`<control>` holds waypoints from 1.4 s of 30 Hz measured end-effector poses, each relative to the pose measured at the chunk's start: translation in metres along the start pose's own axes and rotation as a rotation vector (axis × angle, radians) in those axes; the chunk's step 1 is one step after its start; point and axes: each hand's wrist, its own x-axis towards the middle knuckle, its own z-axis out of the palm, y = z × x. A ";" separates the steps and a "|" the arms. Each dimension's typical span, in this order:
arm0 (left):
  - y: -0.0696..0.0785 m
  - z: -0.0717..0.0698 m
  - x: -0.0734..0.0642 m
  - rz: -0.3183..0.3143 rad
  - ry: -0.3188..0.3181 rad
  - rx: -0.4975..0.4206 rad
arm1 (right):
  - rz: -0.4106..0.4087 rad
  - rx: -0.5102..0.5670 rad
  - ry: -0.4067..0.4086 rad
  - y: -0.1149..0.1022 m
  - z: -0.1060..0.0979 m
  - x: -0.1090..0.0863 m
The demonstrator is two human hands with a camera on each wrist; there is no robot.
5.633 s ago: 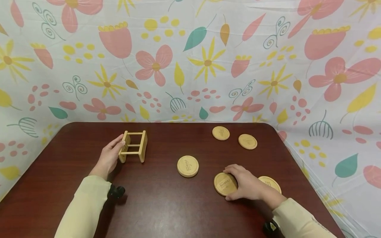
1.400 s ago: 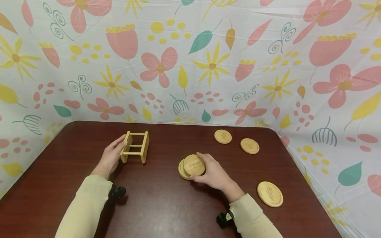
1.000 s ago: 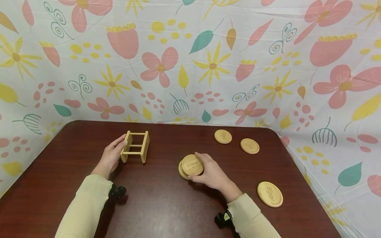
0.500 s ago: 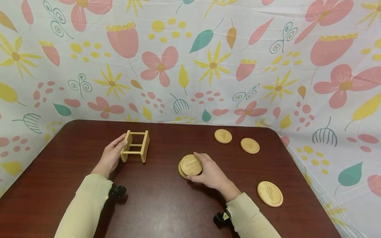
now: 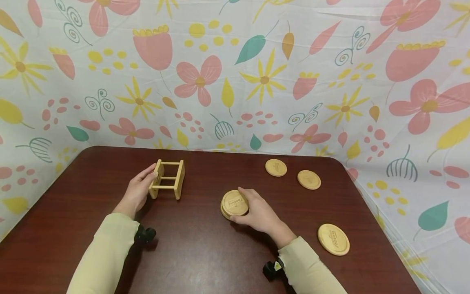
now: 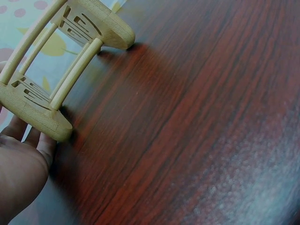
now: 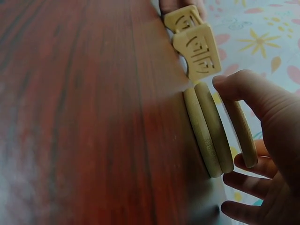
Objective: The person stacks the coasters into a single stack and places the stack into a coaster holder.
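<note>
My left hand (image 5: pixel 136 191) holds the near-left side panel of a light wooden coaster holder (image 5: pixel 175 187) that stands on the table. In the left wrist view the holder (image 6: pixel 46 42) shows cut-out end panels joined by round rods; my fingers (image 6: pixel 46 146) lie against its outer side. My right hand (image 5: pixel 258 210) pinches a round bamboo coaster (image 5: pixel 235 202) by its edge. The right wrist view shows this coaster (image 7: pixel 241 126) apart from and just above two stacked coasters (image 7: pixel 208 131). From the head view, the held coaster covers most of that stack (image 5: pixel 223 212).
Two single coasters lie at the back right, one coaster (image 5: pixel 276 168) left of the other coaster (image 5: pixel 309 180). Another coaster (image 5: pixel 333 239) lies near the right edge of the dark wooden table (image 5: pixel 191 253). A flowered cloth (image 5: pixel 205 98) hangs behind.
My right hand has picked up a coaster on the right and carried it left above the stack. Over the last second it shifts slightly left, more squarely over the stack. The left hand stays put.
</note>
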 end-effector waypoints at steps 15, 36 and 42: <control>0.000 0.000 0.000 0.002 -0.013 0.010 | 0.028 -0.022 -0.032 0.000 0.002 0.000; 0.000 0.000 0.000 -0.018 -0.007 -0.011 | 0.019 -0.030 -0.055 -0.002 0.000 0.000; 0.001 0.000 -0.001 -0.008 -0.009 -0.014 | 0.019 -0.029 -0.059 -0.002 0.000 0.001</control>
